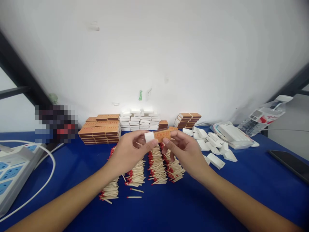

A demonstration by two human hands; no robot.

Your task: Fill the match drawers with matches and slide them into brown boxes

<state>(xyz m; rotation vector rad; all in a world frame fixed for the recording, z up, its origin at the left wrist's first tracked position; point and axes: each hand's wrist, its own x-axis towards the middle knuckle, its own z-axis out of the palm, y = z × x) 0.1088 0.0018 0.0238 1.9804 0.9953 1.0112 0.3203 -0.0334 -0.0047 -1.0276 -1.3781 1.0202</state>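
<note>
Both hands meet at one matchbox, held above the matches. Its white inner tray [149, 137] sticks out on the left side of the orange sleeve [161, 136]. My left hand [129, 150] pinches the tray end, with the thumb along the lower edge. At the other end, my right hand [184, 149] has closed its thumb and fingers on the sleeve. Below lie several rows of loose red-headed matches [158, 172], partly hidden by my hands. Two single matches [134, 197] rest in front. Whether the tray holds matches cannot be seen.
Orange matchboxes [100, 130] are stacked at the back left, white trays [140, 121] behind the matches, more boxes [187, 120] right of them. Loose white trays [214, 146], a plastic bottle [265, 114] and a phone [289, 164] lie right; a power strip [16, 174] with cable sits left.
</note>
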